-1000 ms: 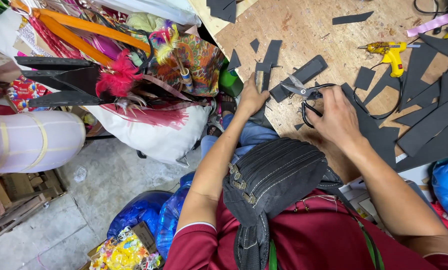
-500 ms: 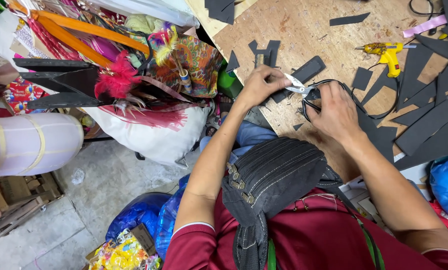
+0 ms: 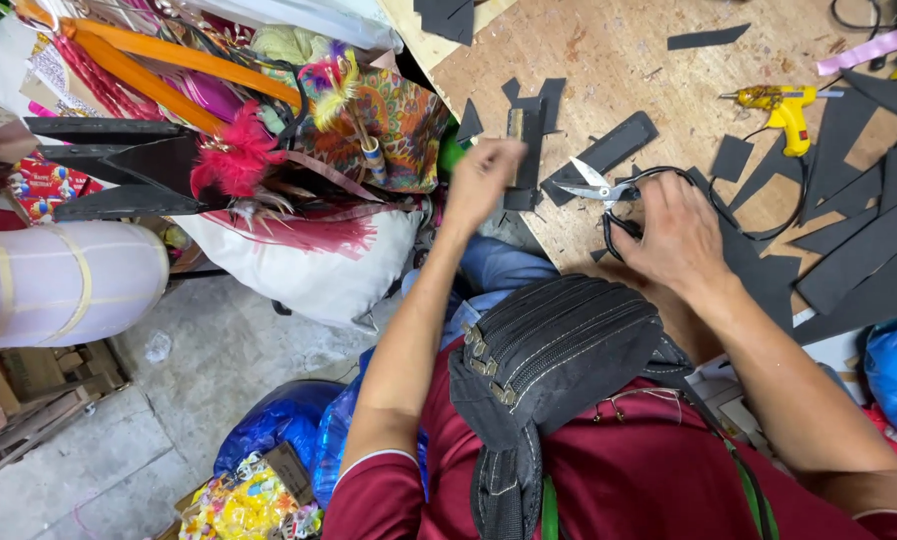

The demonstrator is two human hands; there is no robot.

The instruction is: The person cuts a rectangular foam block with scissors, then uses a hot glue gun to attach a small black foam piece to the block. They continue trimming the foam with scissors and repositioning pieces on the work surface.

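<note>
Head view: your right hand [image 3: 676,238] grips scissors [image 3: 608,195]; your left hand [image 3: 483,180], loosely curled, hovers past the table [image 3: 628,70] edge beside a black strip [image 3: 525,150].

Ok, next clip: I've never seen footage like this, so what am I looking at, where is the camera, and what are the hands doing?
There is no machine here. A person wears a camera on the head, so the one view looks down past their chest and a dark bag onto their own arms. The right hand rests on the handles of scissors, blades open, on a wooden table. The left hand is blurred, raised by a black foam cutout; whether its grip holds anything cannot be told. More black foam strips and a yellow glue gun lie on the table. Left of it stands a pile of bright costume pieces with red feathers.
</note>
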